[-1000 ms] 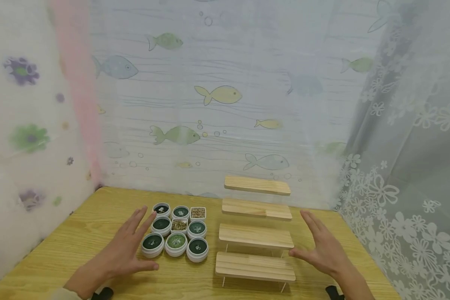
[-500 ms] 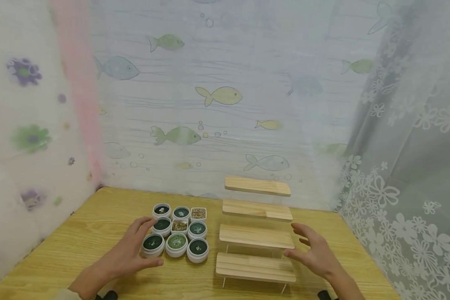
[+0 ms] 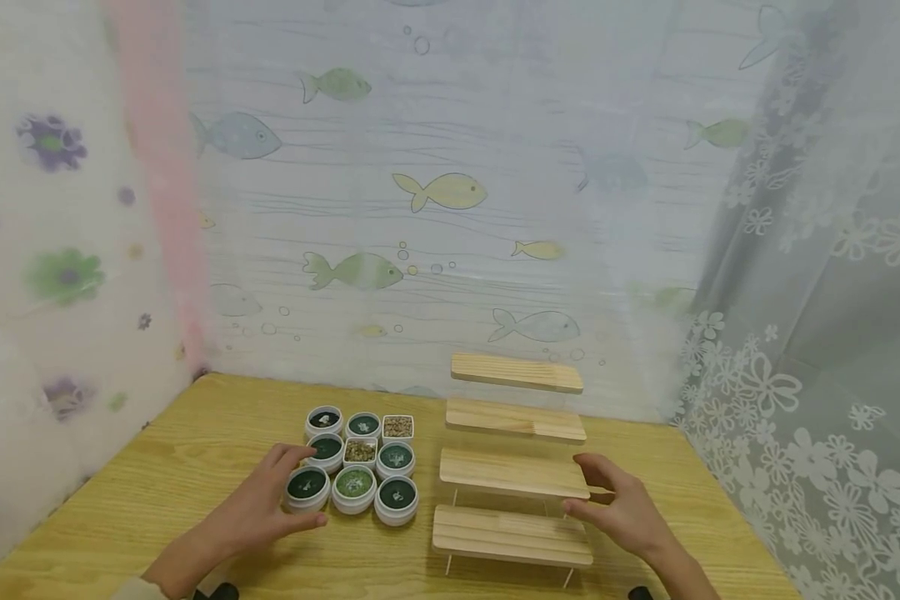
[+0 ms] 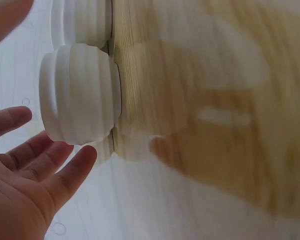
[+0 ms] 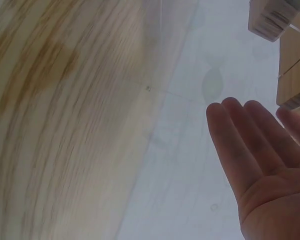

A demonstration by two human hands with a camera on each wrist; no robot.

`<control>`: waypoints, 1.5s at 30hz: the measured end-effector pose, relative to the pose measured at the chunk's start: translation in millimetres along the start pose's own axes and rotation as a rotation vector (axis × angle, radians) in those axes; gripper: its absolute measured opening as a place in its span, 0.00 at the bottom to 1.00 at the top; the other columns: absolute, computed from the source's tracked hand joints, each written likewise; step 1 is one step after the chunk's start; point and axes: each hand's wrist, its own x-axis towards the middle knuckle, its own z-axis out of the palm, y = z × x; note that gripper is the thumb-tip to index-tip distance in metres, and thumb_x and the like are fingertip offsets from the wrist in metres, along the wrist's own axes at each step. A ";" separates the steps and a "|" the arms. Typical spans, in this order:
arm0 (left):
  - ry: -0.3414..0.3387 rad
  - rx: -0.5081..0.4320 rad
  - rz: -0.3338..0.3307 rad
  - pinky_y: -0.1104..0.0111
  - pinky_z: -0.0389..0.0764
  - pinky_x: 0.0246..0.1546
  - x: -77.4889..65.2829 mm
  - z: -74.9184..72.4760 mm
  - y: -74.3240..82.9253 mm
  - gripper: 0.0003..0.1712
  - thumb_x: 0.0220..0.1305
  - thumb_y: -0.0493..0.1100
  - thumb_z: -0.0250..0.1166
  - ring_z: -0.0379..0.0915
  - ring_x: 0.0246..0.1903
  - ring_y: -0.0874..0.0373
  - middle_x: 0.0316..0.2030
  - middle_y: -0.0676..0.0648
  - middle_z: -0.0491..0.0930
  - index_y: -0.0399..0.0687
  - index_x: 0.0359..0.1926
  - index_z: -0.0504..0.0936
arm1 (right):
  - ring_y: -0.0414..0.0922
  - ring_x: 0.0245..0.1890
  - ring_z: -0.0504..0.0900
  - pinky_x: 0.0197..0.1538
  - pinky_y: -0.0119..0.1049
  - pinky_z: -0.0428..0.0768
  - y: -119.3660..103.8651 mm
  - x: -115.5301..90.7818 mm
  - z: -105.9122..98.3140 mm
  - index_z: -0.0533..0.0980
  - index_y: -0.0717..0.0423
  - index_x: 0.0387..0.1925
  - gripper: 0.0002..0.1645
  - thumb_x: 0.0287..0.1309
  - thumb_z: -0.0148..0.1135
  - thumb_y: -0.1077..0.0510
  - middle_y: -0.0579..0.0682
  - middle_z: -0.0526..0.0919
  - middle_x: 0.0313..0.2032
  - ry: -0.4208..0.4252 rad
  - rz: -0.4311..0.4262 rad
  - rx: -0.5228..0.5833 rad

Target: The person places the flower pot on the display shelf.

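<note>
Several small white round jars with dark or bright green contents stand in a block left of centre, among them a front-left jar (image 3: 307, 484). Two square white dishes of brown granules stand in the same block, one of them a middle dish (image 3: 360, 452). My left hand (image 3: 258, 504) is at the block's left side, fingers relaxed and thumb apart; in the left wrist view its fingertips are right by a ribbed white jar (image 4: 82, 95). My right hand (image 3: 624, 510) is at the right end of a tiered wooden stand (image 3: 513, 472), thumb and fingertips close to a board's end, gripping nothing.
The stand's boards rise in steps toward the back on thin clear supports. A wooden table (image 3: 157, 483) carries everything. Behind it hangs a fish-print curtain (image 3: 435, 292), with a flowered sheet (image 3: 60, 333) at left and a lace-patterned one (image 3: 817, 400) at right.
My right hand has moved left to the stand's end, its fingers drawing closer to the thumb. My left hand's fingers have lowered and bent slightly toward the jars. The jars and stand stay put.
</note>
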 end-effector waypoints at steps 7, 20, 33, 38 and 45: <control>-0.062 -0.058 -0.080 0.61 0.76 0.42 0.4 -4.6 -1.2 0.48 0.44 0.61 0.75 0.70 0.40 0.56 0.50 0.41 0.68 0.37 0.59 0.70 | 0.61 0.54 0.75 0.45 0.41 0.81 -0.7 1.6 0.8 0.68 0.58 0.62 0.39 0.51 0.72 0.51 0.64 0.72 0.58 -0.024 0.054 0.065; -0.130 -0.261 -0.189 0.68 0.77 0.40 5.7 1.0 -15.8 0.40 0.43 0.51 0.78 0.75 0.43 0.53 0.45 0.45 0.76 0.38 0.54 0.72 | 0.60 0.55 0.75 0.48 0.45 0.80 0.4 2.0 -1.7 0.66 0.59 0.63 0.38 0.53 0.71 0.53 0.65 0.70 0.61 -0.047 0.052 0.105; -0.130 -0.279 -0.171 0.70 0.76 0.41 6.1 2.2 -16.6 0.36 0.43 0.51 0.78 0.74 0.42 0.56 0.43 0.49 0.78 0.40 0.50 0.73 | 0.58 0.55 0.75 0.48 0.44 0.80 -0.7 0.3 -1.0 0.69 0.58 0.60 0.36 0.52 0.71 0.53 0.64 0.72 0.59 -0.037 0.076 0.122; -0.130 -0.294 -0.182 0.69 0.77 0.42 6.3 2.9 -15.5 0.35 0.42 0.50 0.79 0.75 0.42 0.55 0.43 0.49 0.78 0.41 0.50 0.74 | 0.56 0.55 0.76 0.49 0.43 0.79 0.1 -1.1 -1.4 0.69 0.58 0.60 0.36 0.52 0.71 0.52 0.62 0.73 0.58 -0.028 0.078 0.105; -0.103 -0.295 -0.187 0.67 0.77 0.41 5.3 -0.8 -15.2 0.34 0.40 0.45 0.79 0.76 0.42 0.53 0.42 0.47 0.79 0.40 0.49 0.75 | 0.58 0.56 0.75 0.51 0.45 0.78 -0.5 0.0 -0.3 0.68 0.57 0.61 0.36 0.52 0.71 0.51 0.62 0.72 0.60 -0.040 0.069 0.104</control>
